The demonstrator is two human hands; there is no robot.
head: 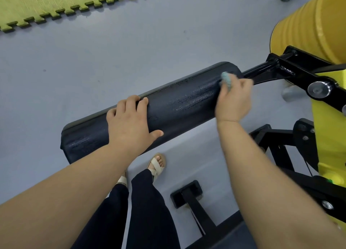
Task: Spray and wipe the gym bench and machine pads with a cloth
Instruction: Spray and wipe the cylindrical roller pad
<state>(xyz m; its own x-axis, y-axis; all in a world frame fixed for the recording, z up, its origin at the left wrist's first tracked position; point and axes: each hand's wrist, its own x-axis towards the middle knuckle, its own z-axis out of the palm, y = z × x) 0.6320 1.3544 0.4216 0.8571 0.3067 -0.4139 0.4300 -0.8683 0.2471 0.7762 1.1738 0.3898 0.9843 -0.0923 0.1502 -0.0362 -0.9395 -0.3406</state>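
Head view, looking down. A person stands at a yellow and black gym machine (325, 128). A long black roller pad (179, 106) runs at a slant across the middle of the view, fixed at its far right end to a black steel arm (262, 71).

The left hand (131, 121) lies palm-down on the pad's left half. Its fingers are laid close together over the curve of the top and the thumb is spread out along the near side. It holds nothing; most likely it is there to steady the pad so it does not turn or swing under the wiping.

The right hand (234, 99) is at the pad's right end, near the steel arm. Its fingers are curled round a small bunched teal cloth (226, 79), which is pressed against the pad's surface.

Spray droplets glisten on the pad between the two hands, and a few more near its left end. So this reads as the wiping step, begun at the right end with the wet stretch not yet dried.

Below the pad are dark trousers and a foot in a pale sandal (156, 165) on a grey floor (93, 61). Green jigsaw mats (46, 3) lie at the top left. No spray bottle is in view.
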